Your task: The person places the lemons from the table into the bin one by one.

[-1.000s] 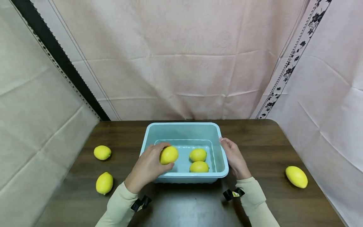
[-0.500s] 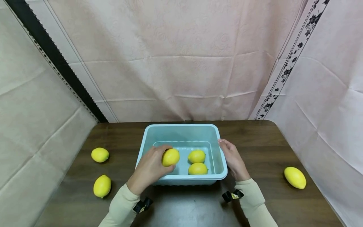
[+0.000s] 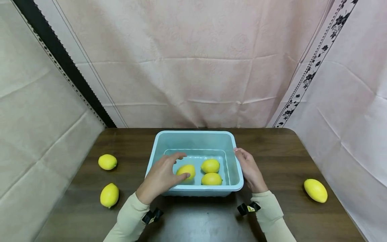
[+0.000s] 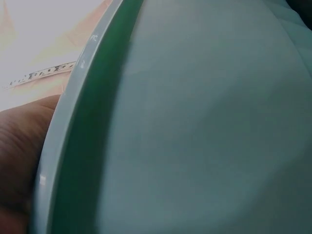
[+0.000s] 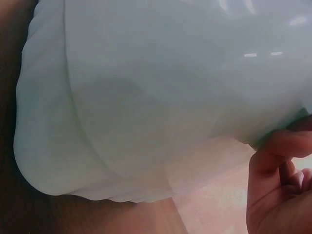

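A light blue plastic tub (image 3: 195, 140) stands on the table with three lemons inside. One lemon (image 3: 187, 169) lies at the left of its floor, partly hidden by my left hand (image 3: 161, 175). That hand hovers over the lemon, thumb and fingers spread apart and holding nothing. Two more lemons, a far one (image 3: 210, 165) and a near one (image 3: 211, 179), sit side by side to the right. My right hand (image 3: 249, 170) grips the tub's right rim, and curled fingers (image 5: 273, 155) show there in the right wrist view. The tub's outer wall (image 4: 204, 122) fills most of the left wrist view.
On the brown wooden table (image 3: 193, 218), two lemons lie to the left, a far one (image 3: 107, 162) and a nearer one (image 3: 109, 195). A single lemon (image 3: 315, 190) rests at the right. Pale cloth (image 3: 193, 67) hangs behind and at both sides.
My left hand has let go of the lemon it held, spreading its fingers. The lemon now sits lower and slightly right, in the tub. My right hand stays on the rim.
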{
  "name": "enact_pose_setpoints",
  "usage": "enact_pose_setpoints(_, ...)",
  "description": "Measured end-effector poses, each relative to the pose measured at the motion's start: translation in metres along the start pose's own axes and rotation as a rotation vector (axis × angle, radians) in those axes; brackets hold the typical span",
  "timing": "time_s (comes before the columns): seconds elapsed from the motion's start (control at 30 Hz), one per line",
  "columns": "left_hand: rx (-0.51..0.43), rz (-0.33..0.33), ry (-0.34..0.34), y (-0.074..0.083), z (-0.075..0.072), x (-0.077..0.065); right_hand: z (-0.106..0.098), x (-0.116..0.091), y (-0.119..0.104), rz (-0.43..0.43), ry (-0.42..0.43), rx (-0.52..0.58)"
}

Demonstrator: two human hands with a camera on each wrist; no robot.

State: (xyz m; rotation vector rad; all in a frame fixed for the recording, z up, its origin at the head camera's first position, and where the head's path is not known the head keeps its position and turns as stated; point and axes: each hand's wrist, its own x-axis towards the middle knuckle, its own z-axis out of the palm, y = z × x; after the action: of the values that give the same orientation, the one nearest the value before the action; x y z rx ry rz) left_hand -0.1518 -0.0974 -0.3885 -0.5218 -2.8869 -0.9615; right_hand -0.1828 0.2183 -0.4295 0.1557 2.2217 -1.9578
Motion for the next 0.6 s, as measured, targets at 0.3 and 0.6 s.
enact_pose_setpoints(0.3,-0.003,0.028,0.085,-0.001,-0.002,-0.005,0.001,0.002,-0.003,0.028,-0.008,0.011)
enact_pose_setpoints(0.6,-0.013,0.028,0.22,-0.005,-0.021,-0.012,0.0,0.002,0.001,0.006,0.0,0.003)
